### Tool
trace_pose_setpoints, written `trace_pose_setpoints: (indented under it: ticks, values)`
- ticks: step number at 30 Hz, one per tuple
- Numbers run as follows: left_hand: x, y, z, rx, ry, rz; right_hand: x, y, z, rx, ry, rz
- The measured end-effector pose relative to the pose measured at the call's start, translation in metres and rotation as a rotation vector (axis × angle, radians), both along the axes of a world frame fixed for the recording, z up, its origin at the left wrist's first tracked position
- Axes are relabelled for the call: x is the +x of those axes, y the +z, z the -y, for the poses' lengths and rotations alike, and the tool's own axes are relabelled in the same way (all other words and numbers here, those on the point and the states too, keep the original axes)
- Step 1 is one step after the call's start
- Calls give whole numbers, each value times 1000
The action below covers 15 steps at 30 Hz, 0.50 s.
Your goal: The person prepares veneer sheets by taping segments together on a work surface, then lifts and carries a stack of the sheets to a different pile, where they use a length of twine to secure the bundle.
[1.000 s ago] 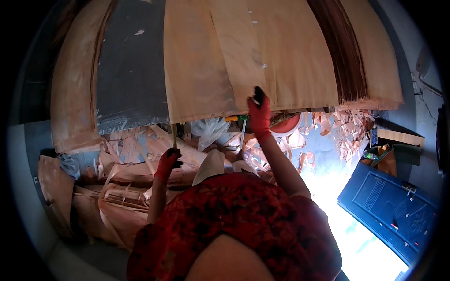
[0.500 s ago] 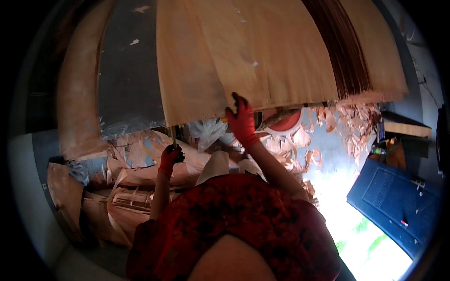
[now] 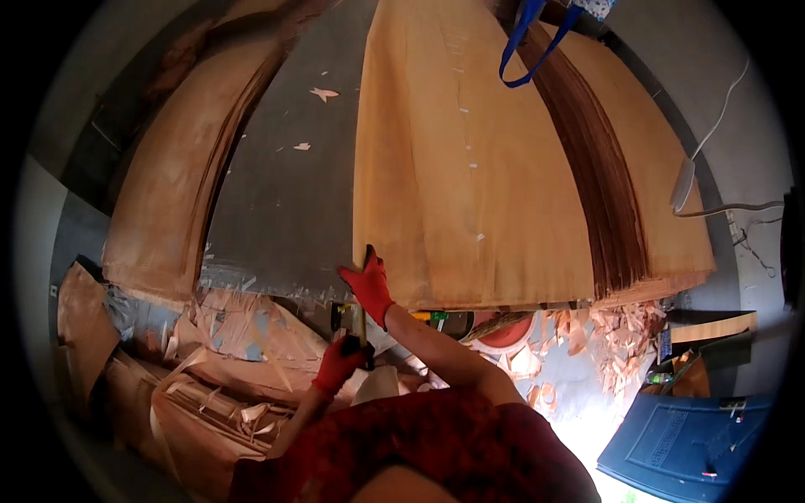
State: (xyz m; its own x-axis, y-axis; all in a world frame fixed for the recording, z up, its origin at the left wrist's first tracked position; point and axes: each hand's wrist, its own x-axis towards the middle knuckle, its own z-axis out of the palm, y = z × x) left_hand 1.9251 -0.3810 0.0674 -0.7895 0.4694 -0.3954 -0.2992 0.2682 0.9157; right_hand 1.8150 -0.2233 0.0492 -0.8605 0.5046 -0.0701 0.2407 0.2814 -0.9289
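Red right glove with black fingertips (image 3: 371,289) has shifted leftward, to the near left corner of the broad, pale tan wood-veneer sheet (image 3: 453,201).

Across the flat, dark grey work surface (image 3: 281,210), the sheet lies ahead of both hands, its long axis running away from the body and its near end facing the person. The right hand is nearer, thumb and fingers spread wide at the corner; whether it pinches the edge, I cannot tell. Lower, the matching red-and-black left glove (image 3: 340,365) closes narrowly around 1 slim, yellowish rod (image 3: 363,327). That rod is just below the corner, long axis toward and away from the person, far end pointing at the sheet.
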Motion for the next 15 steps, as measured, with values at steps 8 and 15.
trace_pose_setpoints:
  ticks: [8, 15]
  values:
    - [39, 45, -61, 369, -185, 194, 47, 94, -112, -439, 121, -69]
    - [110, 31, -176, 327, -309, 257, 118, 132, -295, -538, 178, -362]
